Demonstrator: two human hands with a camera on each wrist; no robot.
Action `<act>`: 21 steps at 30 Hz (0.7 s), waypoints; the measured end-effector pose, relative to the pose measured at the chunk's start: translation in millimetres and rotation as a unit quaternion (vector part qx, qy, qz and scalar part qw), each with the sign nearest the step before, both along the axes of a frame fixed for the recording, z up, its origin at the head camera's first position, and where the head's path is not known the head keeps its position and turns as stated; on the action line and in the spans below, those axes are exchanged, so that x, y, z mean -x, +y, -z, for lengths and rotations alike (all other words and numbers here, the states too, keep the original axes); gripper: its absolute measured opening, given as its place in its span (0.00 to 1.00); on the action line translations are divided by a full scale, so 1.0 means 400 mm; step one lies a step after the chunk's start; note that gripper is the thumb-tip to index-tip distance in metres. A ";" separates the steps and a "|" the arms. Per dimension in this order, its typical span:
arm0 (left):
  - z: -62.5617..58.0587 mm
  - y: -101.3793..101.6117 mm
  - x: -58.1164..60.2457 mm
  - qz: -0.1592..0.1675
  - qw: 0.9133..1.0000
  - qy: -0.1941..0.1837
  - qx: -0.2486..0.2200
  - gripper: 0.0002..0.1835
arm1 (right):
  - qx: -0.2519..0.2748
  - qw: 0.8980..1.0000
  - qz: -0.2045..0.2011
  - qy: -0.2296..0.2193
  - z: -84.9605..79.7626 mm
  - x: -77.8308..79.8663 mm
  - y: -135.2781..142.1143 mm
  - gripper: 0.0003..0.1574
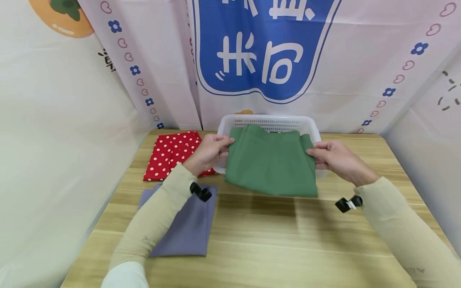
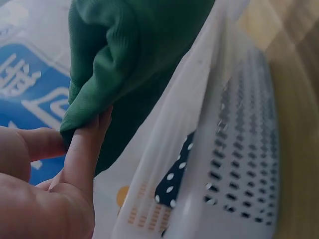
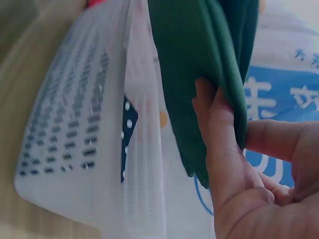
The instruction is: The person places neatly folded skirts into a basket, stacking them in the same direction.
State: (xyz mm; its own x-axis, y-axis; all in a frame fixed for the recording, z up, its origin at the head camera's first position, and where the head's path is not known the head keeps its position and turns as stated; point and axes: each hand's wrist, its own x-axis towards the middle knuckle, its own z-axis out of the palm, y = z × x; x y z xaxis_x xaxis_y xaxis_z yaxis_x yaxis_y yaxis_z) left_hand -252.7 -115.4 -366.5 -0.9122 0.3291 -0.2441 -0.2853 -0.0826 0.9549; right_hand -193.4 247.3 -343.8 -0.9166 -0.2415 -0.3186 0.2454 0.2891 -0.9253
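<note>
A folded green cloth (image 1: 271,164) hangs between both hands, above the front of a white perforated basket (image 1: 270,118). My left hand (image 1: 210,151) pinches the cloth's left edge between thumb and fingers. At the opposite edge, my right hand (image 1: 338,160) pinches it the same way. In the left wrist view the green cloth (image 2: 134,55) shows several folded layers at the thumb. Inside the basket, a dark cloth with white dots (image 2: 174,174) shows through the opening; the right wrist view catches a sliver of that dotted cloth (image 3: 128,124) too. The green cloth hides most of the basket in the head view.
Left of the basket lies a folded red cloth with white dots (image 1: 171,156). Nearer the front is a folded purple-grey cloth (image 1: 187,232), partly under the left forearm. Both lie on a wooden table (image 1: 281,252). A printed curtain (image 1: 173,60) hangs behind the basket.
</note>
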 end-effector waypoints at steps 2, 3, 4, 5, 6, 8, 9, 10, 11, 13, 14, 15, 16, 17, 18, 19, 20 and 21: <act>0.002 0.007 0.037 -0.013 1.000 0.000 0.007 0.16 | -0.014 1.000 0.008 0.005 0.000 0.033 -0.002 0.31; 0.004 0.010 0.054 -0.019 1.000 0.000 0.017 0.16 | -0.019 1.000 0.016 0.006 0.001 0.049 -0.004 0.30; 0.004 0.014 0.068 -0.023 1.000 0.002 0.022 0.17 | -0.022 1.000 0.020 0.008 0.001 0.064 -0.006 0.30; 0.004 0.018 0.081 -0.028 0.999 0.001 0.028 0.17 | -0.027 0.999 0.024 0.011 0.000 0.076 -0.007 0.30; 0.004 0.024 0.094 -0.032 0.999 0.002 0.031 0.17 | -0.030 0.999 0.027 0.014 -0.001 0.088 -0.007 0.30; 0.002 0.038 0.118 -0.038 0.998 0.003 0.042 0.16 | -0.036 0.999 0.034 0.018 -0.001 0.111 -0.005 0.30; 0.001 0.045 0.128 -0.040 0.998 0.005 0.047 0.16 | -0.039 0.998 0.037 0.020 -0.001 0.119 -0.003 0.30; 0.001 0.052 0.139 -0.041 0.998 0.006 0.050 0.16 | -0.043 0.998 0.038 0.023 -0.002 0.127 -0.002 0.29; 0.001 0.058 0.148 -0.042 0.998 0.007 0.054 0.16 | -0.049 0.998 0.041 0.025 -0.001 0.135 -0.001 0.29; 0.004 0.069 0.164 -0.043 0.997 0.007 0.058 0.16 | -0.058 0.997 0.047 0.027 0.001 0.147 0.000 0.29; 0.005 0.072 0.170 -0.044 0.997 0.006 0.060 0.16 | -0.065 0.996 0.048 0.027 0.002 0.153 -0.001 0.29; 0.008 0.076 0.176 -0.044 0.997 0.004 0.060 0.16 | -0.072 0.996 0.051 0.029 0.004 0.157 -0.002 0.29; 0.010 0.079 0.181 -0.044 0.997 0.003 0.062 0.17 | -0.080 0.995 0.052 0.030 0.005 0.162 -0.003 0.29; 0.013 0.081 0.185 -0.045 0.997 0.002 0.062 0.17 | -0.087 0.994 0.053 0.032 0.006 0.166 -0.004 0.29; 0.015 0.083 0.188 -0.046 0.997 0.003 0.063 0.17 | -0.094 0.994 0.053 0.034 0.007 0.170 -0.005 0.29; 0.016 0.084 0.190 -0.047 0.997 0.004 0.066 0.17 | -0.099 0.993 0.055 0.036 0.009 0.174 -0.006 0.28; 0.017 0.086 0.192 -0.048 0.996 0.004 0.069 0.17 | -0.103 0.992 0.055 0.038 0.010 0.178 -0.007 0.28; 0.018 0.088 0.194 -0.049 0.996 0.005 0.073 0.17 | -0.107 0.992 0.058 0.039 0.011 0.180 -0.008 0.27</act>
State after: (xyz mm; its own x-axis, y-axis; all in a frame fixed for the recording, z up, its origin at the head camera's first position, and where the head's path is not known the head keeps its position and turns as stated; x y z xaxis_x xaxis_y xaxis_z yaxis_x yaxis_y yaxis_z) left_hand -330.2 -80.3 -373.5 -0.9410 0.2001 -0.2728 -0.2722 0.0308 0.9617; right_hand -265.4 244.0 -348.1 -0.9582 -0.0685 -0.2779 0.2180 0.4545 -0.8636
